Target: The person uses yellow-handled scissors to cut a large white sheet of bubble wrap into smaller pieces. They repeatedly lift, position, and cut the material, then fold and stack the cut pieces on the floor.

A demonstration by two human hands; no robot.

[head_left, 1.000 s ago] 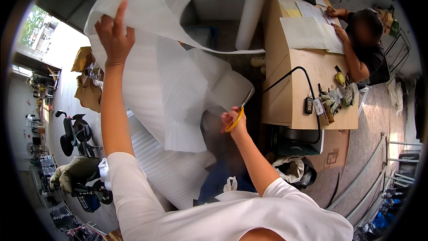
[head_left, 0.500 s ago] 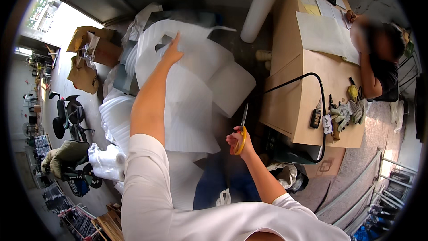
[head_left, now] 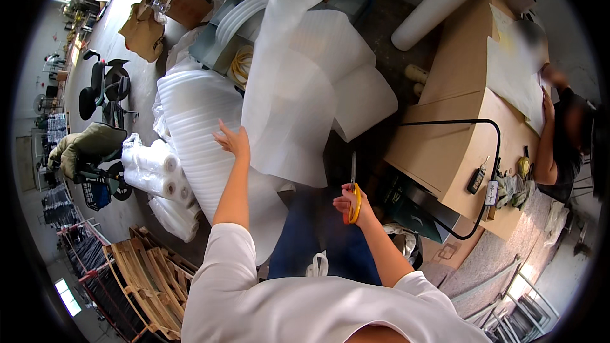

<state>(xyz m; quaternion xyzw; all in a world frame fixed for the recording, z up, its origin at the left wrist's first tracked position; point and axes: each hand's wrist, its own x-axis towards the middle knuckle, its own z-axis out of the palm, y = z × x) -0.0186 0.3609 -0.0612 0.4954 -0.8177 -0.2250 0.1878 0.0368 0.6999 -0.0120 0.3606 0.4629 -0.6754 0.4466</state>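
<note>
- Right hand (head_left: 365,211) grips scissors (head_left: 354,184), blades pointing away; a careless swing could nick the foam sheet (head_left: 286,98) ahead-left.
- Left hand (head_left: 235,142) has fingers spread, apparently empty; the sheet just right of it, ungripped, could slide and crease.

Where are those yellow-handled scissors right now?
In the head view, the yellow-handled scissors are just right of centre, in the grip of the person's right hand, between the white sheet and the wooden desk.
</note>
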